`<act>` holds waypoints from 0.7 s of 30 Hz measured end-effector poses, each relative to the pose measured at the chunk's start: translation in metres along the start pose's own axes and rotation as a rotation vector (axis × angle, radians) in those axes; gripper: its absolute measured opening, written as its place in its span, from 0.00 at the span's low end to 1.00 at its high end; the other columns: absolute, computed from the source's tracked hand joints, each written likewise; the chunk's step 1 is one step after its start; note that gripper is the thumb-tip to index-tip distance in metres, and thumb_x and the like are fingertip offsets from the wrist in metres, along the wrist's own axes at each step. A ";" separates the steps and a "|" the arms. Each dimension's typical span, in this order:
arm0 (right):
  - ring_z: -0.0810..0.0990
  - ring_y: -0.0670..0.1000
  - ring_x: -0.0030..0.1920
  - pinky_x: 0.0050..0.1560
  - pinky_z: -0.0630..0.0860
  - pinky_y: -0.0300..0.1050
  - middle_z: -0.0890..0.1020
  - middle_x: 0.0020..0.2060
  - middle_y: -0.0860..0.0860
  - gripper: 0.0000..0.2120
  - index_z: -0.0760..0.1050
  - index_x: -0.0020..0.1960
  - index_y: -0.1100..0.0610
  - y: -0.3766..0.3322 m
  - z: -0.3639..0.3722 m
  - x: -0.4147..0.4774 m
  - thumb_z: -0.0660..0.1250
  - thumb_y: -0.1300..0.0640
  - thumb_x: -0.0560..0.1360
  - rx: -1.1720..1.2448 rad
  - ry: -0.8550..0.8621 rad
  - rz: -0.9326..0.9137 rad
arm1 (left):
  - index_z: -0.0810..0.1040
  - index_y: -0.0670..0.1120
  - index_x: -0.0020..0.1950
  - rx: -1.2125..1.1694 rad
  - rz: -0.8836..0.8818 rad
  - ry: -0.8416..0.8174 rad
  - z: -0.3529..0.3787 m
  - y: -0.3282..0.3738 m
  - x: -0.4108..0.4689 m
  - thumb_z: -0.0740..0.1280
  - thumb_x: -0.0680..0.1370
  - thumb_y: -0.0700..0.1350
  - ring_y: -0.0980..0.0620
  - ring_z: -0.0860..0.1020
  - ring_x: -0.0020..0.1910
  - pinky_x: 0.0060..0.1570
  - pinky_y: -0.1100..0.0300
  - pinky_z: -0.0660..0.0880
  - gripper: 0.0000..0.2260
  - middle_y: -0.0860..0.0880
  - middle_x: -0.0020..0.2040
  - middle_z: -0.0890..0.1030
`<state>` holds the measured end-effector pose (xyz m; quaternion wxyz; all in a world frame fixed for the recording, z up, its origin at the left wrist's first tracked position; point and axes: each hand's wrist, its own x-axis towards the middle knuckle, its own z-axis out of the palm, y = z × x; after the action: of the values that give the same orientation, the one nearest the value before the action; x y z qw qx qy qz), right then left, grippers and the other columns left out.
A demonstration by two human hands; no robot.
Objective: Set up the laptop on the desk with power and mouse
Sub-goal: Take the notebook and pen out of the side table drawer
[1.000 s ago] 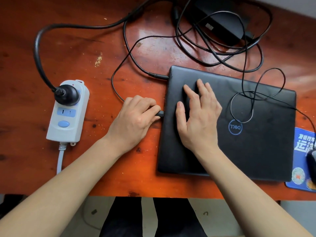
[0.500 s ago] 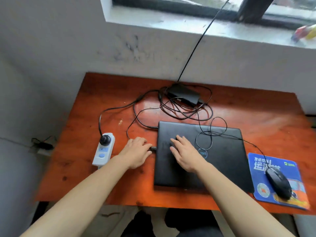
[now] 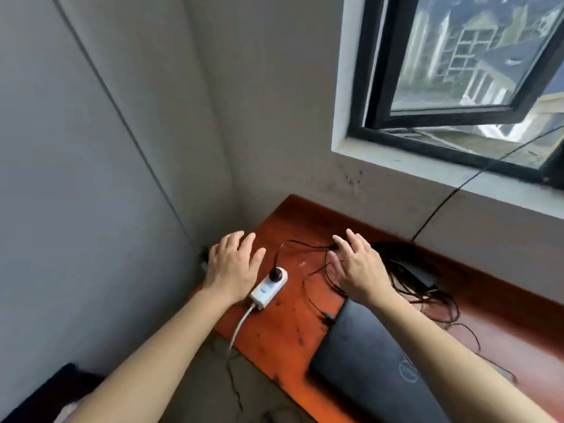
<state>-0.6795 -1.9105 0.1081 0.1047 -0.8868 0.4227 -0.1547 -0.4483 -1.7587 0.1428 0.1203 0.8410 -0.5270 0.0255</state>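
Observation:
The black laptop [image 3: 363, 358] lies closed on the red-brown desk [image 3: 290, 325], with two cable plugs [image 3: 328, 316] at its left edge. A white power strip [image 3: 268, 288] with a black plug in it sits near the desk's left edge. The black power adapter [image 3: 418, 274] and tangled cables [image 3: 427, 297] lie behind the laptop. My left hand [image 3: 233, 267] hovers open over the desk's left edge, beside the power strip. My right hand [image 3: 358, 268] hovers open above the cables, holding nothing. The mouse is out of view.
The desk stands in a corner, with grey walls to the left and behind. A window [image 3: 457, 74] with a black frame is open above it, and a black cable [image 3: 439, 206] runs from the sill down to the desk. The strip's white cord [image 3: 239, 328] hangs off the desk's front edge.
Both hands have lifted off the laptop and its plug and now hover open. The view has swung up and left, so the mouse and its pad have left the frame.

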 end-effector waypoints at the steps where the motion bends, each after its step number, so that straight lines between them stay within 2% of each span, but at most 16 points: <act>1: 0.64 0.62 0.75 0.71 0.66 0.56 0.65 0.75 0.61 0.25 0.68 0.75 0.53 -0.019 0.006 0.003 0.59 0.44 0.81 0.024 -0.009 -0.068 | 0.72 0.47 0.71 0.051 -0.083 -0.035 -0.006 -0.016 -0.019 0.50 0.80 0.61 0.43 0.69 0.69 0.65 0.44 0.67 0.28 0.43 0.70 0.73; 5: 0.56 0.63 0.78 0.74 0.58 0.59 0.56 0.79 0.60 0.28 0.62 0.77 0.49 -0.111 0.040 -0.003 0.57 0.39 0.80 0.039 -0.100 -0.339 | 0.62 0.51 0.77 0.201 -0.419 -0.145 -0.044 -0.082 -0.116 0.49 0.81 0.62 0.41 0.60 0.75 0.70 0.41 0.61 0.27 0.43 0.78 0.60; 9: 0.54 0.64 0.78 0.75 0.55 0.62 0.56 0.78 0.61 0.30 0.63 0.77 0.49 -0.262 0.053 -0.038 0.58 0.38 0.79 0.135 -0.170 -0.677 | 0.57 0.52 0.79 0.320 -0.742 -0.058 -0.118 -0.146 -0.256 0.46 0.82 0.62 0.42 0.52 0.78 0.73 0.39 0.56 0.28 0.44 0.80 0.53; 14: 0.44 0.62 0.79 0.77 0.44 0.61 0.47 0.80 0.58 0.32 0.50 0.80 0.45 -0.444 0.049 -0.129 0.47 0.34 0.80 0.152 -0.217 -1.073 | 0.57 0.53 0.79 0.443 -1.110 0.111 -0.204 -0.190 -0.433 0.47 0.82 0.62 0.41 0.51 0.78 0.72 0.36 0.55 0.27 0.44 0.81 0.53; 18: 0.42 0.62 0.79 0.77 0.42 0.61 0.46 0.80 0.57 0.32 0.50 0.80 0.45 -0.561 0.045 -0.226 0.42 0.33 0.80 0.188 -0.225 -1.322 | 0.57 0.53 0.79 0.472 -1.332 0.178 -0.242 -0.212 -0.560 0.44 0.81 0.63 0.39 0.50 0.79 0.72 0.34 0.54 0.29 0.44 0.81 0.54; 21: 0.43 0.61 0.79 0.77 0.42 0.61 0.48 0.80 0.57 0.33 0.52 0.80 0.45 -0.651 0.048 -0.311 0.40 0.32 0.79 0.203 -0.233 -1.495 | 0.58 0.54 0.79 0.512 -1.473 0.221 -0.265 -0.233 -0.661 0.47 0.81 0.64 0.39 0.50 0.78 0.72 0.32 0.53 0.29 0.44 0.81 0.53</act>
<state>-0.3803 -1.2606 0.2118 0.0969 -0.9337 -0.3201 -0.1278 -0.5113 -1.0193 0.2472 -0.0393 0.9678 0.2031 0.1434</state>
